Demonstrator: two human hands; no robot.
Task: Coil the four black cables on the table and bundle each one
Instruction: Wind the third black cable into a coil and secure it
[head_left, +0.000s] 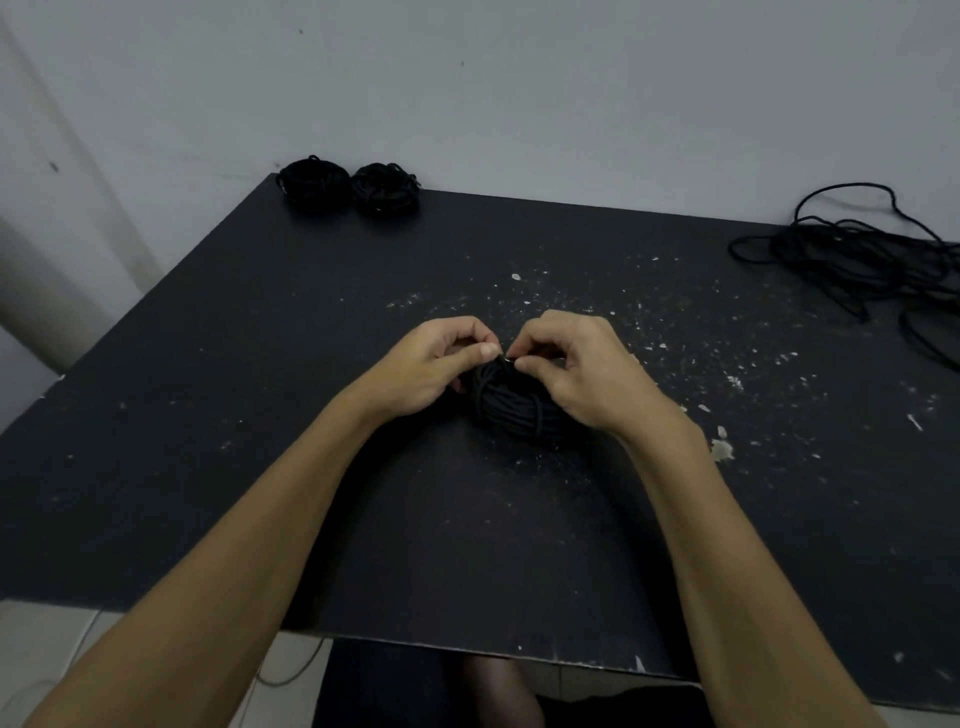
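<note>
2 hands meet over the coiled cable (511, 408) at the middle of the black table (218, 364): our left hand (431, 366) and right hand (582, 371) both pinch its top end. 2 finished bundles (349, 186) sit touching at the far left corner; 1 loose cable (862, 254) sprawls at the far right.

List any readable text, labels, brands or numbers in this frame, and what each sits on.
None readable.
Two bundled cable coils: no tag or print visible.
Coil under both hands: plain black.
Loose cable: no markings.
Table: only pale specks and chips, no lettering.
</note>
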